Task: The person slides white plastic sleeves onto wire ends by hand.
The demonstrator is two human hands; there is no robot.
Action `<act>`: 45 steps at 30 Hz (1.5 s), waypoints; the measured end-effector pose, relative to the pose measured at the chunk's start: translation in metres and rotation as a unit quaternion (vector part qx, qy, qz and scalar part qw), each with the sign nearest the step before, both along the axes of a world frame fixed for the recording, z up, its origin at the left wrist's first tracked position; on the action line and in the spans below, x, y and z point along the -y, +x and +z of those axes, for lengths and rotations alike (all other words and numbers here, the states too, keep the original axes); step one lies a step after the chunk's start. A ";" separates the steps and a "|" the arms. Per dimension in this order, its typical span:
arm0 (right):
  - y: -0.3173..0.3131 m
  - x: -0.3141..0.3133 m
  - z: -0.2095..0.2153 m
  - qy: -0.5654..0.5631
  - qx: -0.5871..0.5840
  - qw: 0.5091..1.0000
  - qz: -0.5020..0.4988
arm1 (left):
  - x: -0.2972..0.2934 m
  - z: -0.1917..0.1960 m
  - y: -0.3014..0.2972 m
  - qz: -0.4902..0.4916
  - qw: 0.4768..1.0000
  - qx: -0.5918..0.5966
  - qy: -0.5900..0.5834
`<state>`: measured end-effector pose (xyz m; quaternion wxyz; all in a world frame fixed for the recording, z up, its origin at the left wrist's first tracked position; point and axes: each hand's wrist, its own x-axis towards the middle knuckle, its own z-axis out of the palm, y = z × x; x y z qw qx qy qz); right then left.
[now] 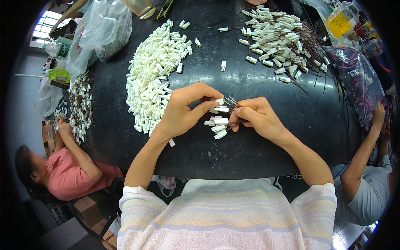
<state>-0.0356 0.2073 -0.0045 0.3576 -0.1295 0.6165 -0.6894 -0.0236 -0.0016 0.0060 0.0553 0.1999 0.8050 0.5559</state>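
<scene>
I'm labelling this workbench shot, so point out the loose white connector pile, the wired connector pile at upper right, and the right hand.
Loose white connector pile [155, 79]: head view, middle of the heap.
Wired connector pile [277, 38]: head view, white housings.
Right hand [262, 117]: head view, back of the hand.

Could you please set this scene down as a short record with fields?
Left hand: pinches a white connector
Right hand: holds a bunch of dark wires with white connectors
Surface: black table
Left of hands: heap of loose white connectors
Upper right: pile of wired white connectors
Neighbours: person in pink on the left, person in grey on the right
</scene>
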 end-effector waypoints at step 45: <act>-0.128 -0.091 0.077 0.258 -0.423 0.855 -0.156 | 0.007 -0.003 0.004 0.175 0.978 -0.085 -0.071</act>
